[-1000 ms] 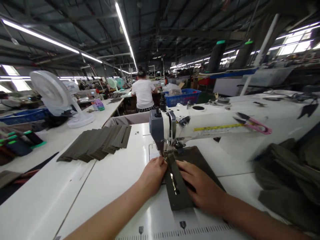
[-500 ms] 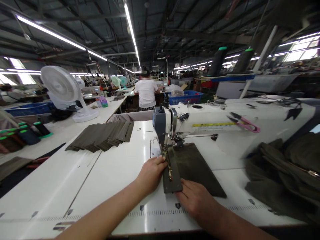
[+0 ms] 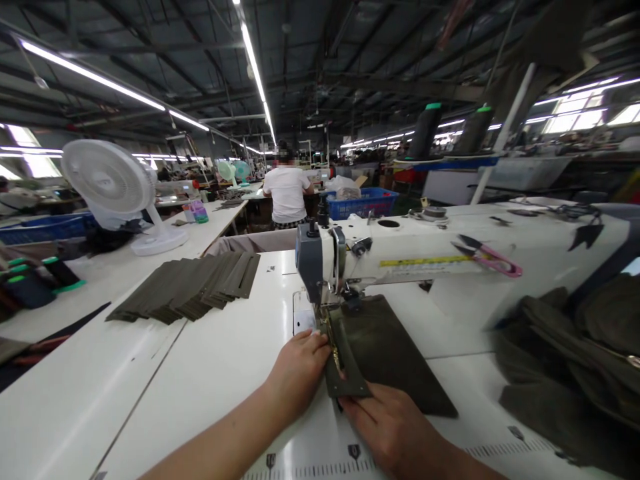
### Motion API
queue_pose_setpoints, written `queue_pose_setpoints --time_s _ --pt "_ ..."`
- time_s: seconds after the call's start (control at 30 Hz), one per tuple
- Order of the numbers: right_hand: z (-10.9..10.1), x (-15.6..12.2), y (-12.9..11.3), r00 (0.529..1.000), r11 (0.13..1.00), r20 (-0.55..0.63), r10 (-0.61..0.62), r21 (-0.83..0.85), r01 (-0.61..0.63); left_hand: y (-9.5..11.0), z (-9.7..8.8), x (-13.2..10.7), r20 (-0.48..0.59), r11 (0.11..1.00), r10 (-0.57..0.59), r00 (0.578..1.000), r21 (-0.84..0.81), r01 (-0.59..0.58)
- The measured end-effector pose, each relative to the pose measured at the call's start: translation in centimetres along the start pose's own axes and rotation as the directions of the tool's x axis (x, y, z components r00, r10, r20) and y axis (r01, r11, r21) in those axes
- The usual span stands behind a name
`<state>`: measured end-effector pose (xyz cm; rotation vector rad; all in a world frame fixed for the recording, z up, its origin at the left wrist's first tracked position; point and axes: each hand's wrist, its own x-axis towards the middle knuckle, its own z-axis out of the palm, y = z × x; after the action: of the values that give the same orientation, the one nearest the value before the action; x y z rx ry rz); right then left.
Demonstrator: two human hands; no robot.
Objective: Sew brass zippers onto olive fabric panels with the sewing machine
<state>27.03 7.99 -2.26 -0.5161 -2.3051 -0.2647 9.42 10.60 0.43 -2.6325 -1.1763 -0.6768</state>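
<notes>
Your left hand (image 3: pixel 297 370) sits just left of the olive fabric strip (image 3: pixel 346 373), its fingers (image 3: pixel 313 340) pressed together and lying against the strip's edge without pinching it. Your right hand (image 3: pixel 387 427) is at the strip's near end, its fingers (image 3: pixel 357 407) lying across the fabric; the thumb is out of sight, so you can't tell whether they grip it. The strip lies on a wider olive panel (image 3: pixel 400 360), with a glinting brass-coloured line (image 3: pixel 333 347) along it, and its far end reaches the presser foot (image 3: pixel 325 310) of the white sewing machine (image 3: pixel 310 263). To your left on the counter (image 3: pixel 150 360) is a fanned stack of olive strips (image 3: pixel 185 287); to your right, a heap of olive fabric (image 3: pixel 545 373). Pink-handled thread snips (image 3: pixel 493 261) rest on the machine arm (right beside its yellow ruler strip (image 3: pixel 425 262)). Far off, a person in a white T-shirt (image 3: pixel 287 193) has their back to you, near a blue basket (image 3: pixel 360 203).
</notes>
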Motion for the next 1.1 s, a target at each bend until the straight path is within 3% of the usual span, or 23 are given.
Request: queue_pose_setpoints --time_s 0.4,0.6,0.67,0.8,0.9,0.97,1.1 --pt "1.2 1.7 2.3 0.998 0.997 0.016 0.066 0.034 -0.066 -2.2 1.1 1.5 0.058 0.996 -0.07 0.996 -0.048 0.073" --pt "1.7 2.1 3.0 0.977 0.993 0.182 0.114 0.02 -0.12 -3.4 2.0 1.7 0.038 0.995 -0.09 0.995 -0.049 0.091" --pt "1.5 2.0 3.1 0.974 0.989 0.186 0.129 0.041 -0.139 -3.5 2.1 1.6 0.033 0.994 -0.094 0.995 -0.055 0.095" --pt "0.7 2.0 3.1 0.959 0.955 0.137 0.247 0.133 -0.265 -3.1 1.6 1.2 0.056 0.985 -0.126 0.99 -0.11 0.132" --pt "0.3 2.8 3.7 0.901 0.905 0.201 0.385 0.11 -0.412 -2.2 0.5 0.8 0.05 0.969 -0.187 0.981 -0.157 0.192" --pt "0.4 3.7 4.3 0.861 0.881 0.25 0.442 0.06 -0.47 -1.4 -0.3 0.7 0.038 0.941 -0.304 0.952 -0.147 0.306" --pt "1.0 4.9 5.7 0.805 0.855 0.358 0.473 0.034 -0.517 -0.3 -1.3 0.4 0.097 0.807 -0.563 0.821 -0.15 0.571"
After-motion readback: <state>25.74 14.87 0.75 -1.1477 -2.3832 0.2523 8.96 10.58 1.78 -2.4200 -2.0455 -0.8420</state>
